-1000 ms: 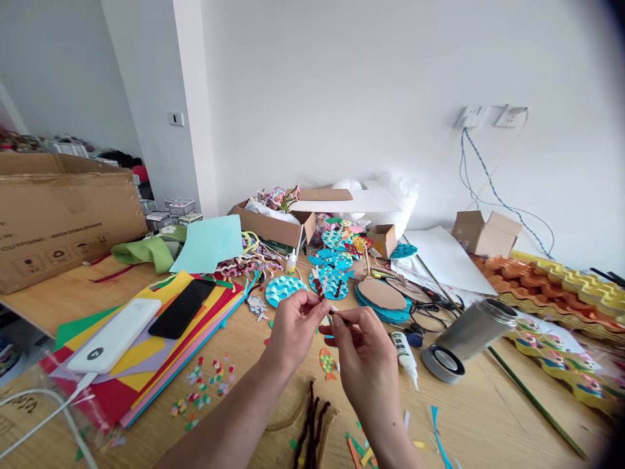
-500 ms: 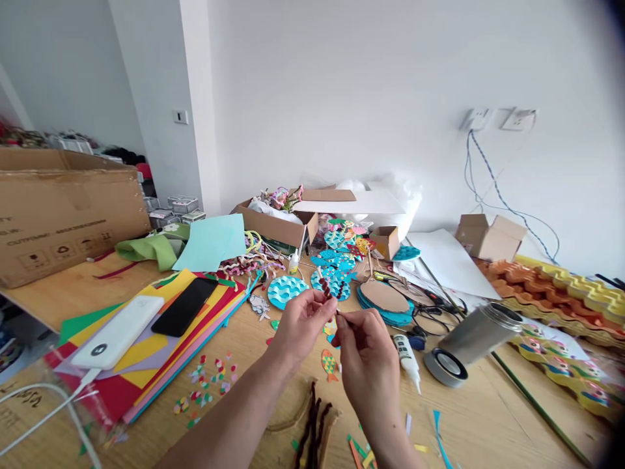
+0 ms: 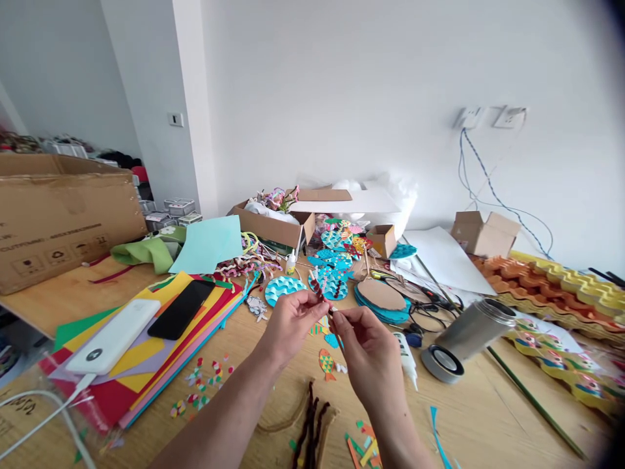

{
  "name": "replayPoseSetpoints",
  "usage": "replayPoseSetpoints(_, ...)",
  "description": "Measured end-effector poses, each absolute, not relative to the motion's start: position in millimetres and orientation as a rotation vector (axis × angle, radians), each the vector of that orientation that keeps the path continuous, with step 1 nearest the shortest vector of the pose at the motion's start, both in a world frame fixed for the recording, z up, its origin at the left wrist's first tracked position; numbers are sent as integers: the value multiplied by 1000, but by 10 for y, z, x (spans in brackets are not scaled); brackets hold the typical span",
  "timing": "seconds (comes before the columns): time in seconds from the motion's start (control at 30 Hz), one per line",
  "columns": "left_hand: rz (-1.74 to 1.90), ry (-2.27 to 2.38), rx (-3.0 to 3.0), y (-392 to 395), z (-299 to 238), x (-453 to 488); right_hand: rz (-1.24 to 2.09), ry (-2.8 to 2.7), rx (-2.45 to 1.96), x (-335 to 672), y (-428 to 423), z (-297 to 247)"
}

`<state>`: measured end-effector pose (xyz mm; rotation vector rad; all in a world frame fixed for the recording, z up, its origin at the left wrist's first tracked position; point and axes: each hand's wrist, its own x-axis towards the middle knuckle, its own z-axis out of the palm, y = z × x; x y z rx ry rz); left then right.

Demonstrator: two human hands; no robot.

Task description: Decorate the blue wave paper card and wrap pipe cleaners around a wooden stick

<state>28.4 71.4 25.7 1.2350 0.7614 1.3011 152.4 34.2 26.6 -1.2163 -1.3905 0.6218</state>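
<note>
My left hand pinches a dark brown pipe cleaner, whose coiled upper end rises above the fingertips. Right beside it, my right hand has thumb and forefinger closed on the lower part of the same pipe cleaner. A thin light-brown strand shows below the right fingers. Several dark brown and tan pipe cleaners lie on the table under my wrists. Just past the hands sit blue wavy paper discs, and a patterned paper fish lies between my forearms.
Coloured sheets at left carry a white power bank and a black phone. To the right are a glue bottle, a steel flask, its lid and egg trays. Cardboard ovals lie beyond.
My right hand has turned and its fingers have come up close to the left fingertips. A strand now shows below them. The whole view has shifted slightly.
</note>
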Motion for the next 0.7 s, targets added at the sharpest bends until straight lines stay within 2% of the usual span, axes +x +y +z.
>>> replayPoseSetpoints(0.27, 1450, 832, 1357, 659, 247, 335, 85, -1572, -1161, 1389, 265, 226)
replayPoseSetpoints(0.47, 1516, 857, 1037, 681, 215, 387, -208, -1718, -1101, 1314, 286, 90)
replayPoseSetpoints(0.53, 1488, 822, 981, 697, 220, 382, -154, -1698, -1085, 1326, 319, 61)
replayPoseSetpoints(0.7, 1266, 629, 1102, 734, 254, 280, 232, -1509, -1056, 1399, 373, 116)
